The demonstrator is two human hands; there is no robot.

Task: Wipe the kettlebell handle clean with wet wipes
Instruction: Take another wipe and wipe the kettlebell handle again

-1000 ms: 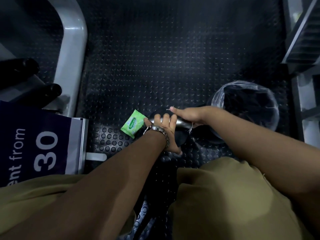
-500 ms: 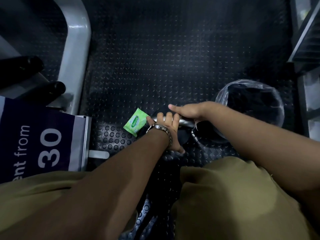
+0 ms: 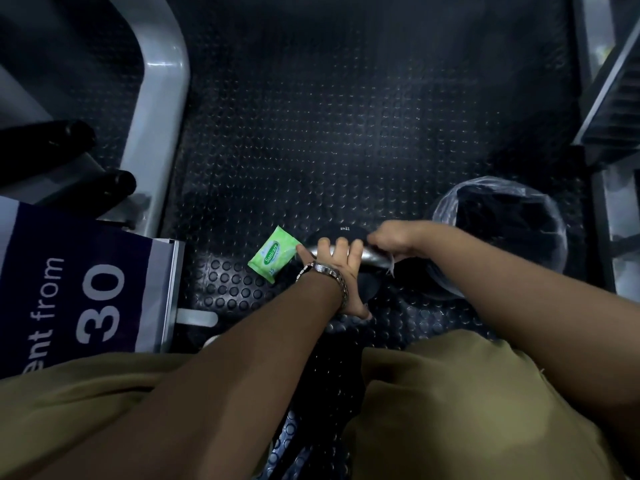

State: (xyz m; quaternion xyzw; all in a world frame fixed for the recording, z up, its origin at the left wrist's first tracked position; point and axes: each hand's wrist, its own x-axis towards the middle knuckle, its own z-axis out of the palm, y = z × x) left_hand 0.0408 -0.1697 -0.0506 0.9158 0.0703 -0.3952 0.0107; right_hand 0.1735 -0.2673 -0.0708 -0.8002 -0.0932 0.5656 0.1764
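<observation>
A black kettlebell (image 3: 341, 233) stands on the studded rubber floor, its shiny metal handle (image 3: 375, 258) running left to right. My left hand (image 3: 337, 265), with a wristwatch, grips the handle's left part from the near side. My right hand (image 3: 389, 239) is curled over the handle's right end, and a thin pale wet wipe (image 3: 391, 266) hangs from under it. A green pack of wet wipes (image 3: 275, 254) lies flat on the floor just left of my left hand.
A bin lined with a clear plastic bag (image 3: 498, 233) stands right of the kettlebell. A grey machine frame (image 3: 156, 133) and black padded bars (image 3: 104, 185) are at the left, above a purple sign (image 3: 79, 282). More equipment (image 3: 613, 116) fills the right edge.
My right hand has slid to the right along the handle, from above my left fingers to the handle's right end. My left hand keeps its hold.
</observation>
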